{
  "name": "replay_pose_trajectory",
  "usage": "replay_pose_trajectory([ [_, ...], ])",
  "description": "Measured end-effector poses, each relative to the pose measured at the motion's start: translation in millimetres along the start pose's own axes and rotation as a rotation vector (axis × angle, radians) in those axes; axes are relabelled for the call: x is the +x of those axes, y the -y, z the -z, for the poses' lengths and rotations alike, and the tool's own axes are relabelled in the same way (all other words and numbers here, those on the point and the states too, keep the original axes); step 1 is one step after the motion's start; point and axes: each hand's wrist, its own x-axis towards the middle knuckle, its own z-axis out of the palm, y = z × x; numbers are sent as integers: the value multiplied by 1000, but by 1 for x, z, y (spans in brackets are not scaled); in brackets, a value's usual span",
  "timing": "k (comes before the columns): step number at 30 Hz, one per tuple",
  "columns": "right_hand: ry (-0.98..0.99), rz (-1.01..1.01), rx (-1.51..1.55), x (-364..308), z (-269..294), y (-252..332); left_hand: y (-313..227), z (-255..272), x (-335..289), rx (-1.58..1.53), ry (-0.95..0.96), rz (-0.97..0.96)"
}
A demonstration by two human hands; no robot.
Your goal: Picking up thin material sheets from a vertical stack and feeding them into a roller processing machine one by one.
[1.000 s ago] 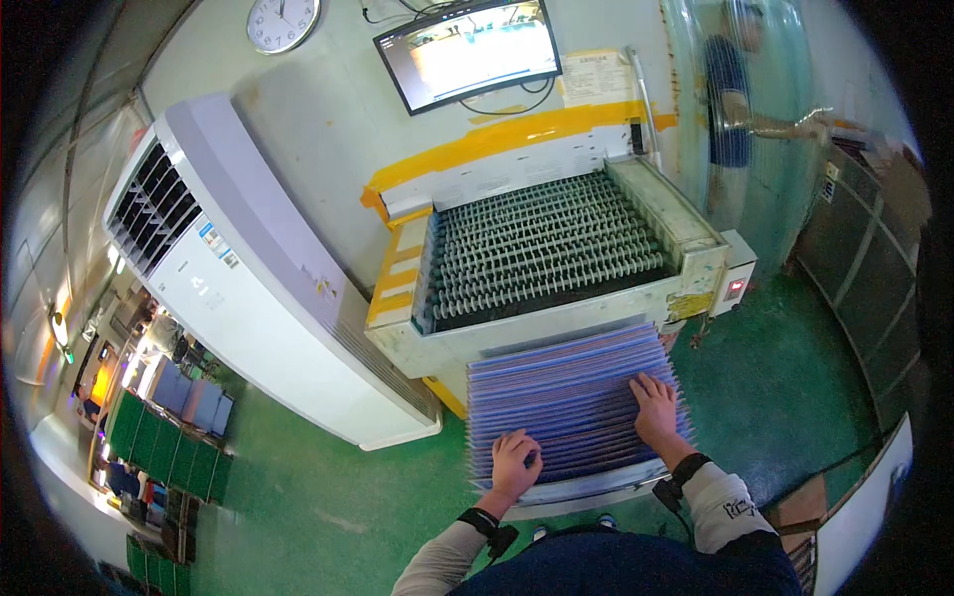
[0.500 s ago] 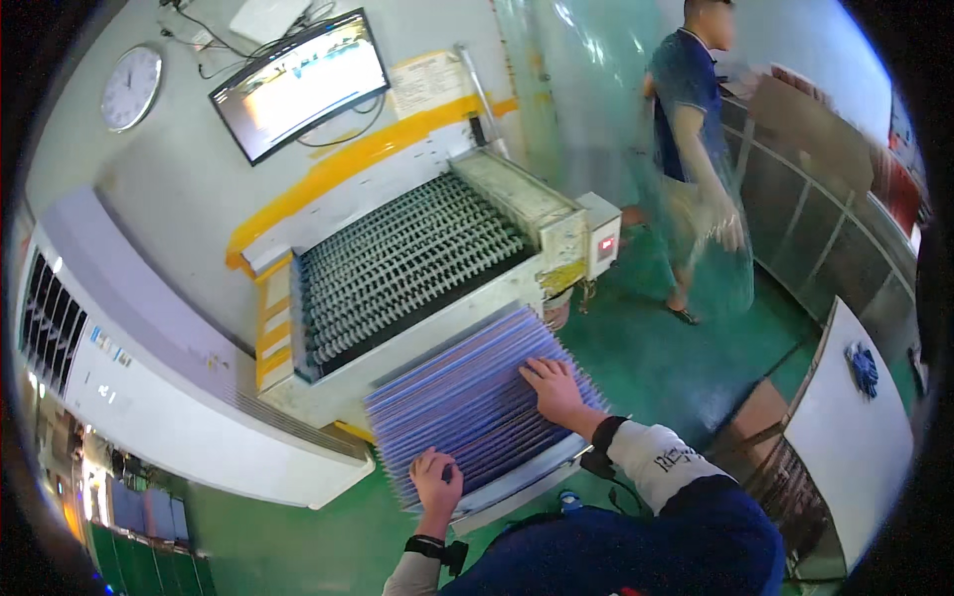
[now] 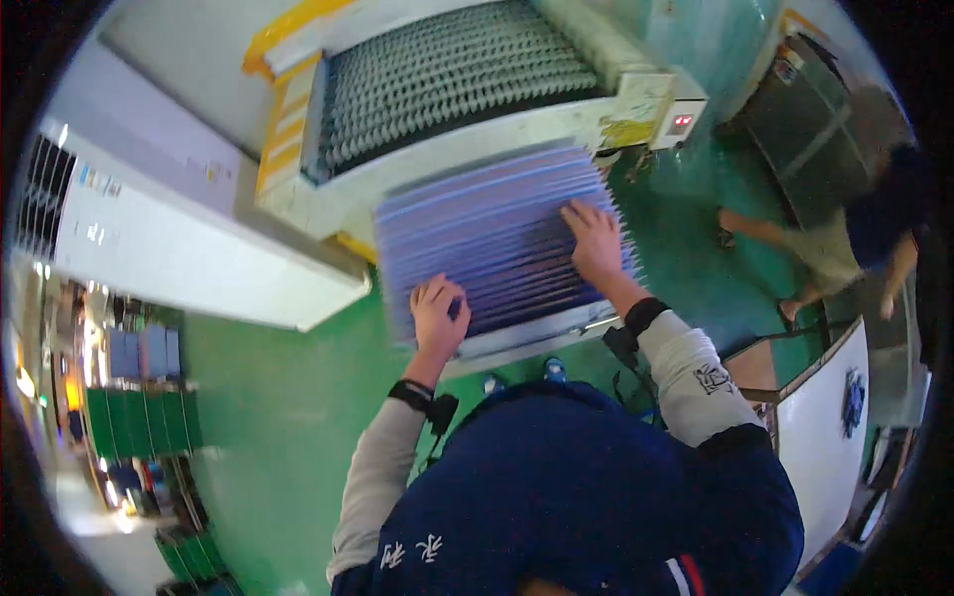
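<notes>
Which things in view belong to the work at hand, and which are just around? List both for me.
In the work:
Ridged stack of thin panels
Left hand and right hand, both on it
Roller-topped machine just beyond, probably

Just around:
Air conditioner
White board, at right
Crumpled blue item on that board

Bank of thin, flat blue-violet sheets (image 3: 507, 246), material unclear, ranged in close parallel rows at upper centre of frame. Rows run left to right, rising slightly toward the right; ends jut like comb teeth, crisp at right, blurred at left. Upper rows paler, lower ones darker.
</notes>
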Motion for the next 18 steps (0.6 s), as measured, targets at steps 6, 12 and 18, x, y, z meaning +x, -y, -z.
replay_pose_trajectory([
  [6, 12, 8, -21, -2, -11, 1, 3, 0, -3, -27, -39, -1],
  [12, 18, 20, -4, -4, -10, 2, 8, 13, -3, -238, -24, 178],
  [18, 53, -10, -11, -3, -5, 1, -9, 67, 20, -1441, -87, 777],
])
